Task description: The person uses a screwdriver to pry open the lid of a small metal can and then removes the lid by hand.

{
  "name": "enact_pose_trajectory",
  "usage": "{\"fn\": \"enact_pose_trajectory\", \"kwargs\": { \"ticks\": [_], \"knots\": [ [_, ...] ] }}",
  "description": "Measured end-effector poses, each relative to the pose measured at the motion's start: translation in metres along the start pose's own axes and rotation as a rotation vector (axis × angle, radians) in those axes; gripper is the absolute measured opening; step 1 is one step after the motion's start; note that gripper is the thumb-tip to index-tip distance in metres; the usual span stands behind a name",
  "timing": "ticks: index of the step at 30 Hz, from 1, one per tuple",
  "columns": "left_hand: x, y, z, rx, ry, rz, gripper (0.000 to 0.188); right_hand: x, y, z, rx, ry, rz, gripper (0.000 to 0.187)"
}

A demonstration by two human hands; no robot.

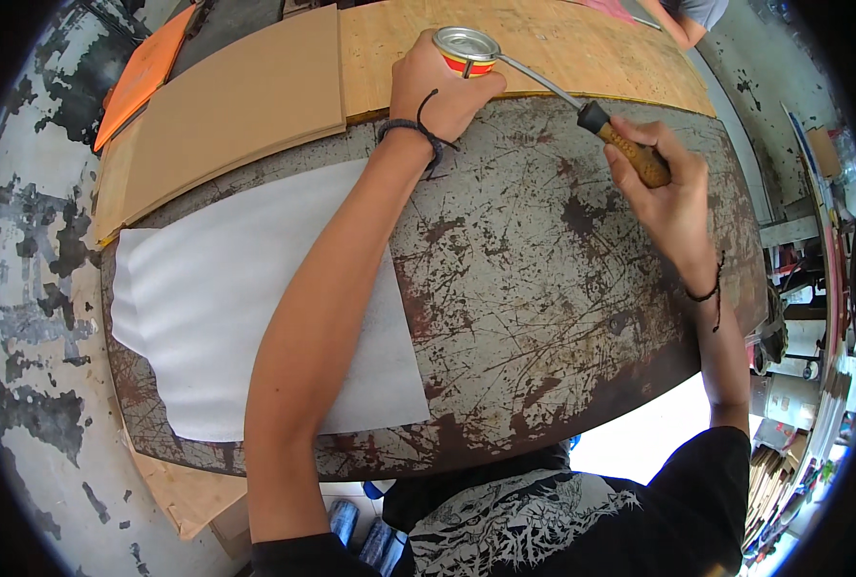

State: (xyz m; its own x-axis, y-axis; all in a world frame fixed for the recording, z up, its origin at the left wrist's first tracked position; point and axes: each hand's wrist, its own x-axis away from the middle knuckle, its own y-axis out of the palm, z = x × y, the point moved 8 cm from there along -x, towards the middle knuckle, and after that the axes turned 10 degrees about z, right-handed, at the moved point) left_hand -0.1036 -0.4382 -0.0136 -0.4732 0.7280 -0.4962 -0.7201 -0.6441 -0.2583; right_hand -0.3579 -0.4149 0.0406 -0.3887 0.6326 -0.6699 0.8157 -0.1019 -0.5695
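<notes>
head view: a small tin [467, 65] is clasped by the left hand [447, 93] at the far side of the worktop [515, 260], beside a wooden board [582, 48]; whether it is rested or lifted cannot be told. the screwdriver [591, 116] is gripped by its handle in the right hand [668, 183], to the tin's right and nearer the body. the hands are set apart. the tip is pointed at the tin's rim; its bite under the lid [466, 40] cannot be confirmed. for prying, as it seems, the tin is best braced firmly, fingers clear, and pressure applied gently, bit by bit.
</notes>
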Motion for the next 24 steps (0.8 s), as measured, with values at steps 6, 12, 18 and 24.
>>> {"fn": "enact_pose_trajectory", "kwargs": {
  "ticks": [6, 12, 18, 24],
  "knots": [
    [0.004, 0.001, 0.009, 0.034, 0.007, -0.017, 0.051, 0.016, 0.016, -0.001, -0.002, -0.066, 0.062, 0.027],
    [0.003, -0.002, 0.003, 0.031, 0.014, -0.021, 0.055, -0.008, 0.000, 0.004, 0.018, 0.071, 0.050, 0.025],
    [0.005, 0.006, 0.011, 0.023, 0.017, -0.096, 0.061, -0.013, -0.020, -0.005, -0.075, 0.018, -0.047, 0.026],
    [0.009, 0.012, 0.010, 0.085, 0.038, -0.219, 0.058, -0.017, -0.023, -0.006, -0.033, 0.034, -0.108, 0.025]
  ]
}}
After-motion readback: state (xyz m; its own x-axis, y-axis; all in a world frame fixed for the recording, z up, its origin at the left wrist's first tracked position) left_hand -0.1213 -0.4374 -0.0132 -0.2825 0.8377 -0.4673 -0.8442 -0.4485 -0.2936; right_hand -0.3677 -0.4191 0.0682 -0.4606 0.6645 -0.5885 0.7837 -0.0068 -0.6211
